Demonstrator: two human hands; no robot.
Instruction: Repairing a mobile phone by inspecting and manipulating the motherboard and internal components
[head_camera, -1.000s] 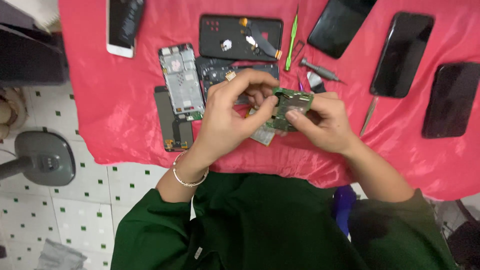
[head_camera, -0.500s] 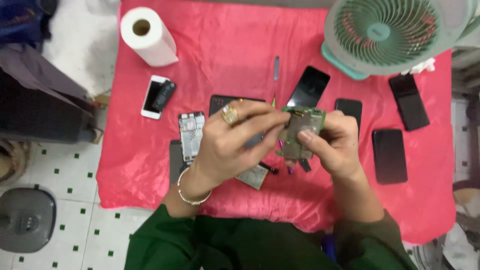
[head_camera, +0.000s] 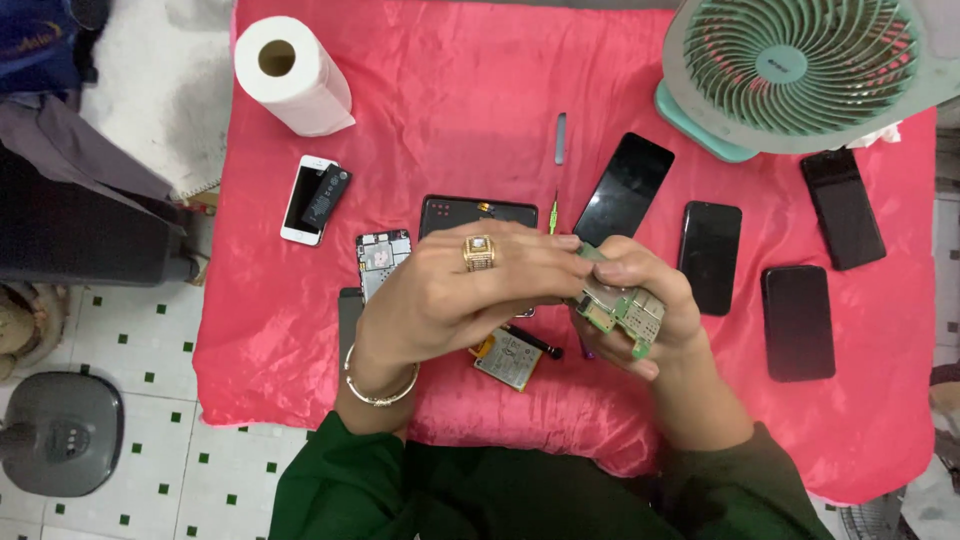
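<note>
Head view: green circuit board (head_camera: 622, 312), chip-studded.

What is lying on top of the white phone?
A small black battery-like slab lies slanted on the white phone, covering part of its screen. What is under the slab cannot be seen.

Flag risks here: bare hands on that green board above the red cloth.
1. The circuit board is pinched in bare fingers of both hands, so it could flex or slip.
2. Below it lie a small flat part and a dark tool; a dropped board might strike them.
</note>
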